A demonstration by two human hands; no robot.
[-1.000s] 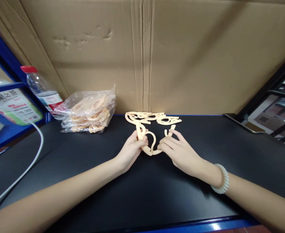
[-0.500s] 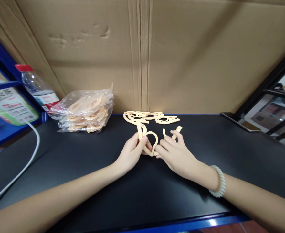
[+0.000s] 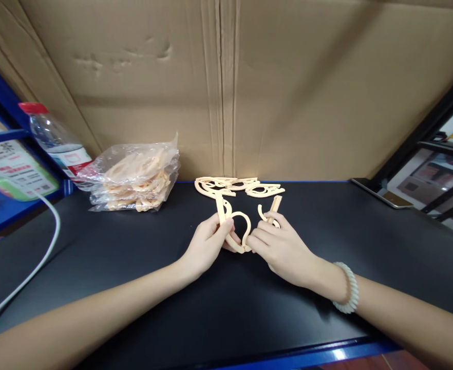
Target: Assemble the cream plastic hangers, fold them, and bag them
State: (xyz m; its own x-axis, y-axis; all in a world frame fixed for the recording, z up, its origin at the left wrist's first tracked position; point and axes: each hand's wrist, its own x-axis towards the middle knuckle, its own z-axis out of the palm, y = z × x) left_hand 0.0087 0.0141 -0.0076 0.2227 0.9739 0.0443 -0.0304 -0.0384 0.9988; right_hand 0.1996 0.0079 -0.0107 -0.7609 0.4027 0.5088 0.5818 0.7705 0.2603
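Note:
My left hand (image 3: 208, 245) pinches a cream plastic hook piece (image 3: 234, 226) near its straight stem, fingers closed round it. My right hand (image 3: 277, 245) is closed on a second cream hook piece (image 3: 271, 210), whose curved tip and stem stick up past my fingers. The two pieces meet between my hands just above the black tabletop (image 3: 226, 308). A loose pile of the same cream pieces (image 3: 237, 186) lies flat behind my hands, near the cardboard wall. A pale bead bracelet (image 3: 348, 288) circles my right wrist.
A clear bag of cream pieces (image 3: 134, 177) sits at the back left, beside a red-capped water bottle (image 3: 55, 139). A white cable (image 3: 30, 270) curves over the left side. A phone (image 3: 382, 194) lies at the right. Cardboard (image 3: 226, 87) walls the back.
My hands stay together on the two pieces. The right hand's piece has turned a little, its stem now standing more upright. The camera has drifted slightly.

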